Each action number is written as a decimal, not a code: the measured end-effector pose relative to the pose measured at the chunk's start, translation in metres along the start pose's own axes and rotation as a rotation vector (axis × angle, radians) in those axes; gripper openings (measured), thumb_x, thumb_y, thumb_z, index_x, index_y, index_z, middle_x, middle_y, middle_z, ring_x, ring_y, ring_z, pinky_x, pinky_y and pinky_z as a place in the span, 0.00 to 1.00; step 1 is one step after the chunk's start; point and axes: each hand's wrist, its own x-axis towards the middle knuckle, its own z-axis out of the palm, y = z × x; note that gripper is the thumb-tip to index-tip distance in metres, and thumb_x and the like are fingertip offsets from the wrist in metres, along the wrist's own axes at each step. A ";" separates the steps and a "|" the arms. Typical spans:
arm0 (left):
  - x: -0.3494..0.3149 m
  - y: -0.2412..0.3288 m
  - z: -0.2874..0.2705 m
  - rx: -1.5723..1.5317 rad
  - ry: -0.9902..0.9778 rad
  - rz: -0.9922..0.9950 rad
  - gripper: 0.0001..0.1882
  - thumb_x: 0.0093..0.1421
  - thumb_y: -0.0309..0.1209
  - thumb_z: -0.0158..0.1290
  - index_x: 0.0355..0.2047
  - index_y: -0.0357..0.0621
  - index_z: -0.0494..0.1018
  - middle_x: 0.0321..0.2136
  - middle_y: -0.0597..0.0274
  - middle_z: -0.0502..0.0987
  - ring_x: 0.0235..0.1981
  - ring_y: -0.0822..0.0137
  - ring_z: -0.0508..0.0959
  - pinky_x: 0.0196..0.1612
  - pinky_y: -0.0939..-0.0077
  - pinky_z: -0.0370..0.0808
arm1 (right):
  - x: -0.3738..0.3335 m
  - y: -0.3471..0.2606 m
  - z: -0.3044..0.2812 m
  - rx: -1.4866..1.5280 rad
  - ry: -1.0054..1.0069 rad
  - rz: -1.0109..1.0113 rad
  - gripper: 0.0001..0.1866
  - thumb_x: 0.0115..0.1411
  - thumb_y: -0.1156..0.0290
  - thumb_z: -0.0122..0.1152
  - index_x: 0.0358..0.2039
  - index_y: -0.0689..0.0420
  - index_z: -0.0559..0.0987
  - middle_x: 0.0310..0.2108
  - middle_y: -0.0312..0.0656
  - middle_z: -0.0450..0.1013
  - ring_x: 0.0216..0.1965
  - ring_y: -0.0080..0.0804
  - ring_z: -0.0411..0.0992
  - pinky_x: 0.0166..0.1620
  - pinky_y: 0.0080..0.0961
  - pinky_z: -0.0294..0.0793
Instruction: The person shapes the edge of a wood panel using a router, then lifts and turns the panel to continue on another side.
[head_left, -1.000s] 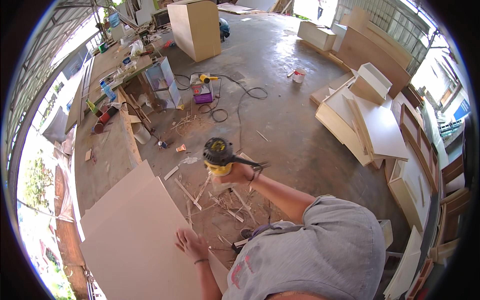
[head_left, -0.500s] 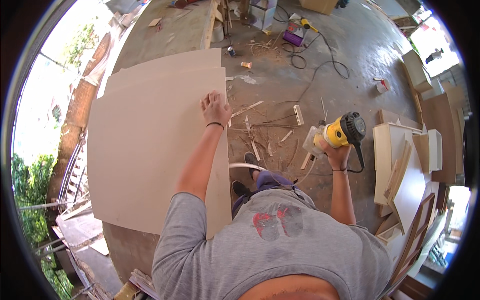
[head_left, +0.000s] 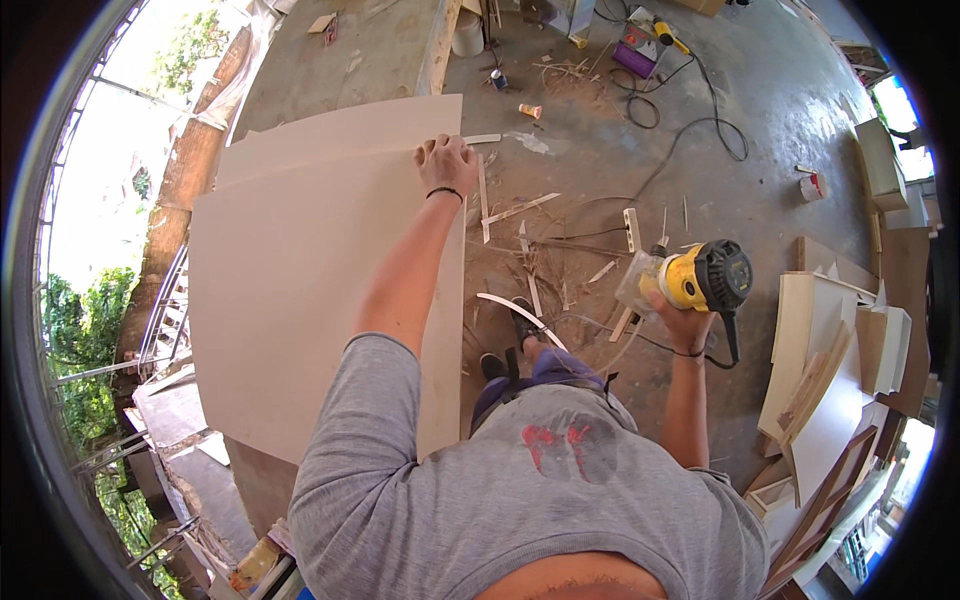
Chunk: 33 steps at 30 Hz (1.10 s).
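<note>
A pale, flat board (head_left: 320, 290) lies on my left, on top of another pale board (head_left: 340, 125) whose far strip shows beyond it. My left hand (head_left: 447, 165) is at the upper board's far right corner, its fingers bent and closed over the edge; the fingertips are partly hidden. Out to the right, above the floor, my right hand (head_left: 682, 322) grips a yellow and black trim router (head_left: 690, 278) with a clear base and a black cord. The router is tilted on its side, away from the boards.
Wood strips and shavings litter the floor, with a white power strip (head_left: 632, 230) among them. A pale hose (head_left: 520, 310) curves by my shoes. Cut panels (head_left: 820, 350) are stacked at right. Farther off are a purple box (head_left: 636, 55), a looping black cord (head_left: 742, 140) and a small paint bucket (head_left: 811, 187).
My left hand has slid a little farther away along the board's right side, its fingers now more curled. My right hand still holds the router, now slightly lower and farther right in view.
</note>
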 end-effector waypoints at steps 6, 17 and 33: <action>0.005 -0.007 0.001 -0.124 0.043 -0.061 0.10 0.58 0.40 0.50 0.28 0.51 0.77 0.35 0.62 0.77 0.44 0.56 0.73 0.51 0.60 0.62 | 0.007 0.006 0.009 0.057 -0.036 0.068 0.30 0.41 0.75 0.74 0.47 0.60 0.74 0.42 0.38 0.73 0.42 0.24 0.73 0.46 0.24 0.74; -0.018 -0.118 -0.030 -0.034 0.013 0.096 0.19 0.63 0.40 0.45 0.52 0.50 0.70 0.52 0.63 0.69 0.60 0.60 0.62 0.65 0.54 0.48 | 0.012 0.064 0.129 0.187 -0.589 0.097 0.23 0.48 0.70 0.70 0.46 0.60 0.76 0.44 0.41 0.75 0.43 0.29 0.74 0.49 0.25 0.73; -0.022 -0.098 -0.039 -0.037 -0.022 0.042 0.17 0.63 0.39 0.43 0.50 0.50 0.70 0.53 0.63 0.68 0.61 0.60 0.61 0.66 0.56 0.48 | 0.016 0.027 0.238 -0.098 -0.701 -0.397 0.31 0.44 0.70 0.74 0.49 0.63 0.73 0.45 0.43 0.74 0.43 0.26 0.74 0.47 0.23 0.73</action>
